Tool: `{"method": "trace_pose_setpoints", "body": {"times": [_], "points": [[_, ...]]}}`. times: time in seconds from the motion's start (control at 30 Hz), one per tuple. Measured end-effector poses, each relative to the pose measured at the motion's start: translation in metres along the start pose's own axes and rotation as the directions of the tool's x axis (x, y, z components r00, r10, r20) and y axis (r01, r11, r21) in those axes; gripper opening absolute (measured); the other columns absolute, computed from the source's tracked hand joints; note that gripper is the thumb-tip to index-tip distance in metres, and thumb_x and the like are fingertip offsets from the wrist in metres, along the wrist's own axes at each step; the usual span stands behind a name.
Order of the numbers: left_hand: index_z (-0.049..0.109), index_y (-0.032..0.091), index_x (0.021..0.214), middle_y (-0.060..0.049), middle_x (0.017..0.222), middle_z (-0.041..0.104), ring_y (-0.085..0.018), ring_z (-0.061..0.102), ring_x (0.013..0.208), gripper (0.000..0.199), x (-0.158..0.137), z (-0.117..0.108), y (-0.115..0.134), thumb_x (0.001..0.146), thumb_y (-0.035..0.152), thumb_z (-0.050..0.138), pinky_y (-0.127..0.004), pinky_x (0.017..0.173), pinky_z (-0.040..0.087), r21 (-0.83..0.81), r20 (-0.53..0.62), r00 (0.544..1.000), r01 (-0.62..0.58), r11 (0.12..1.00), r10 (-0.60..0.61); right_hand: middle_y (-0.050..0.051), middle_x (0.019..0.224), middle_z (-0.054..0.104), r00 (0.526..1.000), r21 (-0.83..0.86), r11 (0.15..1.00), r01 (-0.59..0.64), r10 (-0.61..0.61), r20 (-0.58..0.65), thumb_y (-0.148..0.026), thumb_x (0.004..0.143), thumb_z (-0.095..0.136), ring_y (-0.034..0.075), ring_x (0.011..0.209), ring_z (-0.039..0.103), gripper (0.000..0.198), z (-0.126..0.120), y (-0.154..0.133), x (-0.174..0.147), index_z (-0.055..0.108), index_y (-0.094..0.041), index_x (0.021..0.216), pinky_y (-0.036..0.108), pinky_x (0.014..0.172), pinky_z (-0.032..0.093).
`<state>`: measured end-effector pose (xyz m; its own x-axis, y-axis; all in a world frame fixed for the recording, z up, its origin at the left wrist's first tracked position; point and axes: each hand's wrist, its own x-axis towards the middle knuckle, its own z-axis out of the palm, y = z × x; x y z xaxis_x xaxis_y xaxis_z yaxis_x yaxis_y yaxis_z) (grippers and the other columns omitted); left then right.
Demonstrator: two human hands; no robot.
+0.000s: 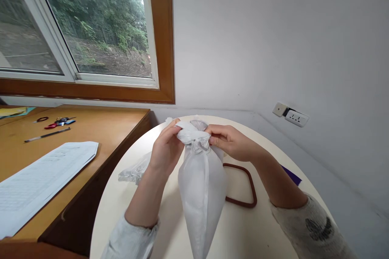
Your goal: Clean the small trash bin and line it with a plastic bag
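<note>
A white translucent bag (202,186) stands on the round table in front of me, its gathered neck at the top and its body tapering toward me. My left hand (166,145) is closed on the left side of the gathered neck, thumb and fingers pinching the material. On the other side my right hand (229,141) pinches the neck's right edge between thumb and fingers. What the bag contains cannot be made out. Behind my left wrist lies a crumpled clear plastic bag (133,172). Right of the white bag is a brown rounded frame (253,188), partly hidden by it.
The cream round table (112,218) meets the wall at the back. A dark purple flat item (291,176) lies near its right edge. On the wooden desk (121,119) at left are printed papers (54,178), a pen (47,134) and several small items. A wall socket (296,118) is at right.
</note>
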<state>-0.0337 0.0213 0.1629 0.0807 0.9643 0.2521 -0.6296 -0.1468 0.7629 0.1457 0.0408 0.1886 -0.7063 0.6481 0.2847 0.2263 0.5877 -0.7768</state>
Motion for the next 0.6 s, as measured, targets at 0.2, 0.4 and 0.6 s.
{"method": "trace_pose_setpoints", "body": {"times": [0.2,0.4,0.6], "points": [[0.039,0.016,0.054,0.002,0.058,0.03,-0.009,0.031,0.053,0.023,0.0006,-0.0017,0.0004,0.076,0.012,0.044,-0.022,0.049,0.029,0.029,-0.053,0.997,-0.058,0.998,0.06,0.0,0.082,0.055,0.998,-0.05,0.999,0.001,-0.004,-0.069,-0.021,0.085,0.043,0.012,0.077,0.049,0.015,0.0023,0.001,0.0007,0.055,-0.019,0.078,0.024,0.069,0.036],[0.046,0.014,0.056,0.002,0.058,0.035,-0.008,0.035,0.055,0.019,0.0018,-0.0009,0.0002,0.073,0.009,0.05,-0.019,0.051,0.032,-0.032,-0.037,0.992,-0.125,0.992,0.124,-0.001,0.076,0.051,0.989,0.033,0.999,-0.019,0.024,-0.147,-0.02,0.083,0.042,0.011,0.068,0.044,0.012,0.0016,0.0023,0.0002,0.053,-0.018,0.078,0.022,0.06,0.034],[0.05,0.014,0.058,0.002,0.058,0.042,-0.007,0.037,0.052,0.017,0.0003,0.0012,0.0004,0.075,0.01,0.052,-0.018,0.05,0.032,-0.003,0.009,0.994,-0.109,0.994,0.109,-0.004,0.067,0.042,0.984,0.18,0.984,-0.013,0.044,-0.174,-0.02,0.08,0.046,0.008,0.059,0.037,0.012,0.0029,0.0037,0.001,0.046,-0.018,0.069,0.022,0.054,0.03]]}}
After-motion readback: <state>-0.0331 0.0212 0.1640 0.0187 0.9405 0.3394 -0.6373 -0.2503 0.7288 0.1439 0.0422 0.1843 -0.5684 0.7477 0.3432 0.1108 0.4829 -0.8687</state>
